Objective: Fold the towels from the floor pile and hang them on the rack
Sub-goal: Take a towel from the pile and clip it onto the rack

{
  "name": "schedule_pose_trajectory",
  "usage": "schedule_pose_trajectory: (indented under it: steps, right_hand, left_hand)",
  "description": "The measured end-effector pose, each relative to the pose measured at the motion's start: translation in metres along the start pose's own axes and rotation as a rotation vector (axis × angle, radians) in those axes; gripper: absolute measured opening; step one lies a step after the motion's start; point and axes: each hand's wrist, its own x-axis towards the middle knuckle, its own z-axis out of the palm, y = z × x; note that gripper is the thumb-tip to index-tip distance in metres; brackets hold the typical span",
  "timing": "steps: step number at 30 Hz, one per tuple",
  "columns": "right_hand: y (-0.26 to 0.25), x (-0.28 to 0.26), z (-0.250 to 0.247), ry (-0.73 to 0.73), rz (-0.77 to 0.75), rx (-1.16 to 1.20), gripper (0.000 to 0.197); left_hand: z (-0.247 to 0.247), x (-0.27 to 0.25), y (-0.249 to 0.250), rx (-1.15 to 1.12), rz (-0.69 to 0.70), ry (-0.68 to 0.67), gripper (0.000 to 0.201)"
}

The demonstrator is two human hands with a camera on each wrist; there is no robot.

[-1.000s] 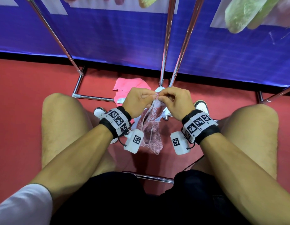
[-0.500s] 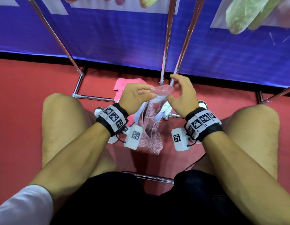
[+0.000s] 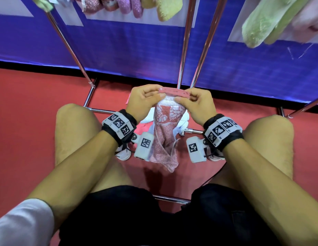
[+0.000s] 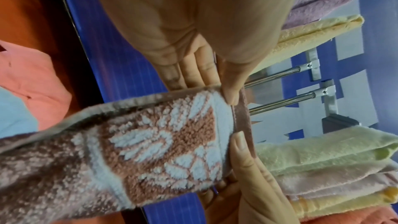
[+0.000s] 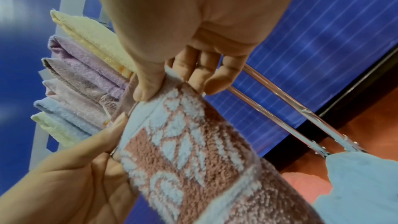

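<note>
1. The person sits with bare knees apart above a red carpeted floor (image 3: 30, 121), both hands raised between the knees in front of a blue panel wall (image 3: 136, 50).
2. A pink and white terry towel with a leaf pattern (image 3: 165, 132) hangs from the two hands, its top hem stretched level between them and its narrow lower end dangling above the floor.
3. The left hand (image 3: 143, 102) pinches the left end of the hem: in the left wrist view the thumb presses on the patterned face while the fingers (image 4: 193, 72) lie behind the edge.
4. The right hand (image 3: 197, 105) pinches the right end of the same hem; the right wrist view shows its thumb on the front of the cloth and the curled fingers (image 5: 202, 69) behind it.
5. Below the held towel, a small pile of cloths lies on the floor: a plain pink towel (image 4: 28, 77) and a pale white-blue towel (image 5: 361, 183), touching each other beside the base of the rack.
6. The chrome tube rack (image 3: 185, 50) rises just beyond the hands, its base bars resting on the floor.
7. Folded towels hang along the rack's upper rail: a row of pink, purple and yellow ones (image 3: 122, 6) at the top left of the head view, and a light green folded towel (image 3: 266, 22) at the top right.
8. Each wrist carries a black strap with white coded marker blocks (image 3: 119, 124) and a small white camera box beneath it.
</note>
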Motion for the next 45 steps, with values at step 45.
schedule_pose_trajectory:
  steps: [45]
  right_hand:
    - [-0.428, 0.108, -0.151, 0.201, -0.656, -0.103, 0.011]
  left_hand:
    - [0.086, 0.061, 0.466, -0.179, 0.738, -0.22, 0.014]
